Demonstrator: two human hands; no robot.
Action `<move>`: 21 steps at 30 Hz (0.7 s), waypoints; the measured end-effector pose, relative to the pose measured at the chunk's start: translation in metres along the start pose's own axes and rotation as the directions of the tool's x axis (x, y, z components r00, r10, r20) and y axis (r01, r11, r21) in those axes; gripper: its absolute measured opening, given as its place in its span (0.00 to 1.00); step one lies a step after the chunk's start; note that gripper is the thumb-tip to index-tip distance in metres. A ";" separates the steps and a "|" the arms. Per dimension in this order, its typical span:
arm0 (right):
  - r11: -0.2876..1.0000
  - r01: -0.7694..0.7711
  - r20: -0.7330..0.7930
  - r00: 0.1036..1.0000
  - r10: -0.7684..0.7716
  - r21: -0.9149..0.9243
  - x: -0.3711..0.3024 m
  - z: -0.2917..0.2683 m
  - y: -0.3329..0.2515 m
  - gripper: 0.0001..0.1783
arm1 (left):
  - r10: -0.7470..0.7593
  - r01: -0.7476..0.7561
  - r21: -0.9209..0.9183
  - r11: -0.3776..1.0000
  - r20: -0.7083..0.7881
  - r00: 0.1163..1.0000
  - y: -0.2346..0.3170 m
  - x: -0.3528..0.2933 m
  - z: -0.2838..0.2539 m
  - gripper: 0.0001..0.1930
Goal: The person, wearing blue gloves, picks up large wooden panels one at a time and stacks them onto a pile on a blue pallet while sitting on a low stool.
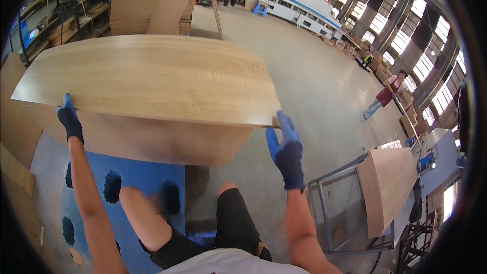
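Observation:
A large wood-grain panel [152, 78] lies across a tall stack of boards [167, 139] in front of me. My left hand [69, 117], in a blue and dark glove, grips the panel's near edge toward its left end, fingers over the top. At the near right corner, my right hand [288, 152] in a matching glove has its fingers stretched along the panel's side, with the thumb below the edge. The corner sits between thumb and fingers. The undersides of both grips are hidden.
A blue platform with dark holes [137, 170] is at my feet. To the right, boards [390, 182] rest by a metal frame [319, 198]. Behind stand stacked brown sheets [152, 0] and a shelf rack [66, 15]. A person in an apron [390, 89] stands far right; a long machine [299, 7] lies beyond.

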State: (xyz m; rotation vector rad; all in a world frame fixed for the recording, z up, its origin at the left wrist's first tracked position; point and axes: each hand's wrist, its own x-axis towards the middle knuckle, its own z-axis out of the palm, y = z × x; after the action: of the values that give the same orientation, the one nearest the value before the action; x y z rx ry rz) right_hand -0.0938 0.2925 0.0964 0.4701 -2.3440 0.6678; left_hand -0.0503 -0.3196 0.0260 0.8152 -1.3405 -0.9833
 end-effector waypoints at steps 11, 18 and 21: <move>0.992 0.065 0.217 0.972 -0.088 0.111 0.070 0.039 0.054 0.23 | -0.059 0.000 0.560 0.828 0.087 0.994 -0.015 0.036 0.036 0.37; 0.993 0.115 0.252 0.961 -0.113 0.007 0.079 0.053 0.056 0.24 | -0.058 -0.088 0.623 0.777 0.210 0.976 0.001 0.038 0.041 0.34; 0.984 0.178 0.215 0.962 -0.171 -0.015 0.080 0.056 0.062 0.24 | -0.084 -0.111 0.672 0.732 0.252 0.964 0.005 0.043 0.039 0.33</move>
State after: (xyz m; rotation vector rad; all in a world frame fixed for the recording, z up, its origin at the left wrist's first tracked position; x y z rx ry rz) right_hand -0.2090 0.2975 0.0917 0.7566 -2.4711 0.5152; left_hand -0.0898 -0.3547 0.0509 1.2503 -1.9967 -0.5748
